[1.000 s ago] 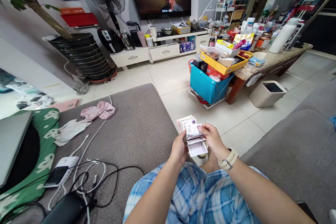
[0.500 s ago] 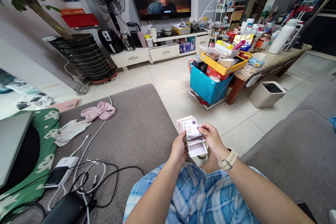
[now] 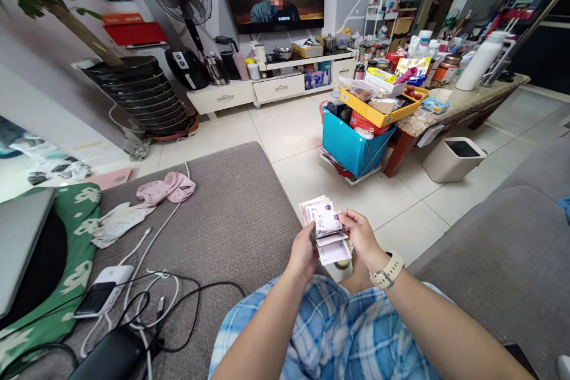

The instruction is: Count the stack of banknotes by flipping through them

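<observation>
A fanned stack of banknotes point(image 3: 328, 222) is held between both hands above my lap. My left hand point(image 3: 303, 252) is closed on the stack's left side, its thumb resting along the edge. With thumb and fingers, my right hand point(image 3: 361, 237) pinches the upper right of the front notes. A watch with a cream strap point(image 3: 388, 270) circles my right wrist. Pale notes hang below the front ones, and pinkish notes show behind at the upper left. My fingers behind the stack are hidden. Blue plaid cloth point(image 3: 329, 326) covers my legs.
On the grey sofa point(image 3: 240, 208) to my left lie cables, a white power bank point(image 3: 104, 291), a pink cloth point(image 3: 167, 187) and a laptop point(image 3: 24, 243). Ahead stand a blue bin point(image 3: 351, 145), a crowded table point(image 3: 412, 124) and a beige trash can point(image 3: 445, 171).
The hands and the stack stay almost in place. The front notes have shifted slightly in my right fingers, and the lower hanging note sits a little differently.
</observation>
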Motion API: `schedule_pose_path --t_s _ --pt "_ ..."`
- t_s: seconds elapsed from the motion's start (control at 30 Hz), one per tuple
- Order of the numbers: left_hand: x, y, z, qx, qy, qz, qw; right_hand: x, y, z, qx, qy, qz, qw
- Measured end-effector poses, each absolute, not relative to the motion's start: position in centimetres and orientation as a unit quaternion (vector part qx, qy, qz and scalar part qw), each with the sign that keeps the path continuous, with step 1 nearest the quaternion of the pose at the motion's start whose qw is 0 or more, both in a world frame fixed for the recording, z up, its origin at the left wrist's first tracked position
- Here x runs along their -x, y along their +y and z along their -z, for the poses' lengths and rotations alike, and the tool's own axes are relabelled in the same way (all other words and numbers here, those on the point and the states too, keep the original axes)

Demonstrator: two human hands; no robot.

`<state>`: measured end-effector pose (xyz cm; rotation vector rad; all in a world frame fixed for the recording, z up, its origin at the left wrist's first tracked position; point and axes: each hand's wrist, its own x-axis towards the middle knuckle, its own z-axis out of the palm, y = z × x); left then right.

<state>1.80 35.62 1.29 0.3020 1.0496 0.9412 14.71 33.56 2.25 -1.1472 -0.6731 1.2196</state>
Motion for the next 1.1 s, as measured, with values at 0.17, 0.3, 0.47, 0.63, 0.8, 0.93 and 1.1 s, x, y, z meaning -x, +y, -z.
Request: schedule_pose_path --t_s 0.17,0.3,0.47,0.63,0.8,0.93,1.1 --pt "-1.9 35.6 -1.4 -0.138 0.477 -0.433 0.752 -14.7 33.6 -2.2 0.493 -0.297 -0.529 0.624" --pt "-1.8 35.6 -1.5 -0.141 0.467 -0.435 0.757 -14.8 33.4 -2.6 0.493 -0.308 -0.531 0.617" --pt "-1.6 35.7 -1.1 -0.14 0.466 -0.441 0.754 -14.9 33.2 -2.9 0.497 -0.339 -0.531 0.596" --pt "-1.5 35.7 -0.6 -0.152 0.473 -0.437 0.75 -15.0 33.5 -2.1 0.537 -0.325 -0.493 0.603" --pt "-1.5 35.5 -0.7 -0.178 0.461 -0.438 0.751 -15.0 33.7 -1.4 0.541 -0.29 -0.485 0.622" --pt "-1.5 35.4 -0.9 -0.182 0.453 -0.446 0.75 -15.0 33.7 -1.6 0.552 -0.306 -0.476 0.612" --pt "-1.5 35.4 -1.0 -0.173 0.462 -0.445 0.747 -15.1 33.6 -1.7 0.554 -0.328 -0.482 0.594"
